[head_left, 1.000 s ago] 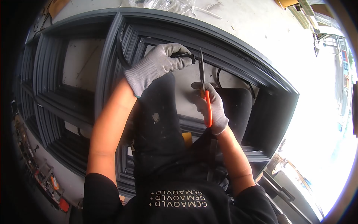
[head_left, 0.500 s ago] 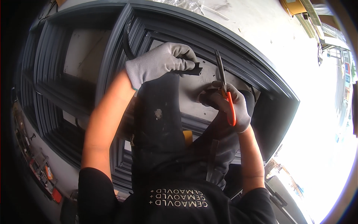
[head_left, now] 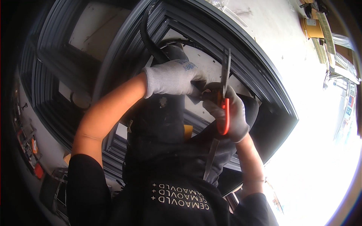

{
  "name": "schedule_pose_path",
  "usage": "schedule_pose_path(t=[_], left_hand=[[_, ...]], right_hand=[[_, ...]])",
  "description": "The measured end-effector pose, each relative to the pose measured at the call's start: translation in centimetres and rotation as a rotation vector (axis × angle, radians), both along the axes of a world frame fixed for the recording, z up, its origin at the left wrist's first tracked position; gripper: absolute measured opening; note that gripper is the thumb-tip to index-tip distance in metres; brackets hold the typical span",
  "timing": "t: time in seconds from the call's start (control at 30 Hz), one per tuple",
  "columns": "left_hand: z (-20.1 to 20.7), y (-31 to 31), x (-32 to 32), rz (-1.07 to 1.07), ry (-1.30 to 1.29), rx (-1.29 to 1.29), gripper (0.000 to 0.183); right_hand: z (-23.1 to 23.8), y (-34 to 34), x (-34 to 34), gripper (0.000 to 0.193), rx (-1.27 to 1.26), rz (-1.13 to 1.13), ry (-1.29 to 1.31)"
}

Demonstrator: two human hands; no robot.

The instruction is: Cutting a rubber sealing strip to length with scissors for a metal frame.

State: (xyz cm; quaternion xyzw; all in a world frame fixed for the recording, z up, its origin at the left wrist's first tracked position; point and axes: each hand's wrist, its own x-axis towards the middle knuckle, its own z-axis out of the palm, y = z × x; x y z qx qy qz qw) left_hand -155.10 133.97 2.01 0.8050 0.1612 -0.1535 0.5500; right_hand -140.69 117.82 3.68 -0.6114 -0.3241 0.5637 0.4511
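My left hand (head_left: 175,78), in a grey knit glove, is closed on the end of a black rubber strip (head_left: 150,46). That strip curves down into the hand from the top of a dark grey window frame (head_left: 120,47). Orange-handled scissors (head_left: 225,118) sit in my gloved right hand (head_left: 236,115), their blades pointing up and away from me. The fingertips of both hands meet above the frame's opening, beside my left knee. What lies between those fingertips is partly hidden and dark.
The large frame, with several openings, surrounds my legs. A yellow object (head_left: 187,132) shows between my thighs. On the floor at the far right stands a yellow bucket (head_left: 312,28) beside long boards. Tools and a red item (head_left: 38,170) lie at the far left.
My left hand has come down and right with the strip's end, up to my right hand. The right hand has turned slightly, still holding the scissors. The whole view has shifted a little.
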Motion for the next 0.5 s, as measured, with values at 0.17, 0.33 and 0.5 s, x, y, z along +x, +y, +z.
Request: schedule_pose_path(t=[0.17,0.33,0.5], left_hand=[[-0.9,-1.6,-1.4,0.132,-0.07,0.136,0.04],[-1.5,-2.4,-3.1,0.234,-0.169,0.022,0.03],[0.2,-5.9,-7.7,1.126,-0.199,-0.31,0.022]], right_hand=[[-2.2,1.2,-1.2,0.038,0.028,0.114,-0.446],[-1.9,1.8,-2.2,0.033,-0.027,0.205,-0.537],[-1.6,0.9,-3.3,0.031,-0.271,-0.121,0.169]])
